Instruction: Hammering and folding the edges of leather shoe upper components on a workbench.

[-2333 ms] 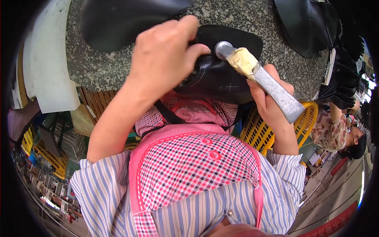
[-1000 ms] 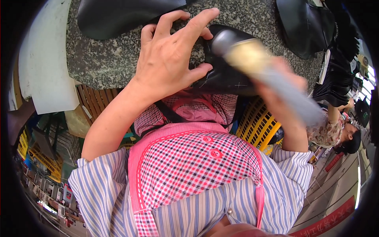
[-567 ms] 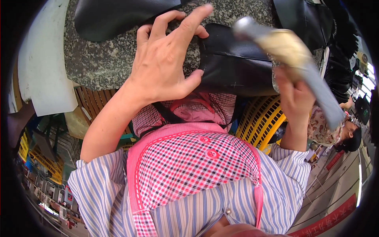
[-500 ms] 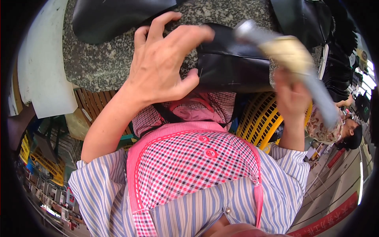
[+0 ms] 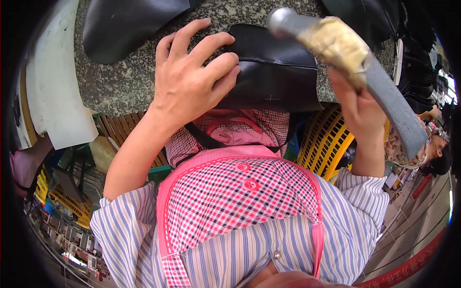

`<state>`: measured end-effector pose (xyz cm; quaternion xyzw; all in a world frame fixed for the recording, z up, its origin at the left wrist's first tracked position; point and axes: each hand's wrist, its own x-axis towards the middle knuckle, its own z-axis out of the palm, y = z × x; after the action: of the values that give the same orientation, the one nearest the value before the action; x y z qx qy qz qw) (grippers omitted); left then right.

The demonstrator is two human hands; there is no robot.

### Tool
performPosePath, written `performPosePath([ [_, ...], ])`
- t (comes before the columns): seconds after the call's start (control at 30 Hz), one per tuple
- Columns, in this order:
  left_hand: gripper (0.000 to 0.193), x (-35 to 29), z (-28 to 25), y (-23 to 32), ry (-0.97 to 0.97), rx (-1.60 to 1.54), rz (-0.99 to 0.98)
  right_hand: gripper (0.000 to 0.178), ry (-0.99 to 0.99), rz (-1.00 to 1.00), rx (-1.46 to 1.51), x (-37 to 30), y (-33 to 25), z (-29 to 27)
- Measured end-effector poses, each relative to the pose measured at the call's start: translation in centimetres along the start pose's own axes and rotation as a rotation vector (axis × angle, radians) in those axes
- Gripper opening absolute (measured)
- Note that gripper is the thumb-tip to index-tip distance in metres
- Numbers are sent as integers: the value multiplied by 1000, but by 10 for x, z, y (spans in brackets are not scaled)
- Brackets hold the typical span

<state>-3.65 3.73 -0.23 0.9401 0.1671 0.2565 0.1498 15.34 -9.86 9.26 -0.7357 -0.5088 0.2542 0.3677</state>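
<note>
A black leather piece with a raised seam across it lies at the front edge of the speckled stone slab. My left hand is over its left edge, fingers bent but apart, with the fingertips touching the leather. My right hand is closed around a hammer, just right of the piece. The hammer has a grey metal head with a rounded, shiny face and yellowish wrapping round its middle. It is held up above the slab, and its handle is mostly hidden by my hand.
Another black leather piece lies at the far left of the slab, and more black leather at the far right. Below the slab's right edge is a yellow slatted basket. A white board stands left. Another person is at the right.
My left fingers have come down from above the leather onto its left edge. The hammer, blurred before, now shows sharply, a little higher.
</note>
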Motion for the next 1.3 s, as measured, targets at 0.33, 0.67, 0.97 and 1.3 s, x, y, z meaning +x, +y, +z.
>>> performPosePath([
  [0.33, 16, 7, 0, -2, -63, -115, -31, 18, 130, 173, -496, -61, 71, -30],
  [0.67, 12, 17, -11, 9, -234, -611, -163, 35, 427, 200, -844, -77, 139, -62],
  [0.97, 18, 18, -10, 24, -242, -1603, -1051, 49, -156, -401, -457, 2, 39, 23],
  [1.3, 27, 15, -20, 15, -318, -694, -280, 22, -484, 12, 200, 1, 45, 23],
])
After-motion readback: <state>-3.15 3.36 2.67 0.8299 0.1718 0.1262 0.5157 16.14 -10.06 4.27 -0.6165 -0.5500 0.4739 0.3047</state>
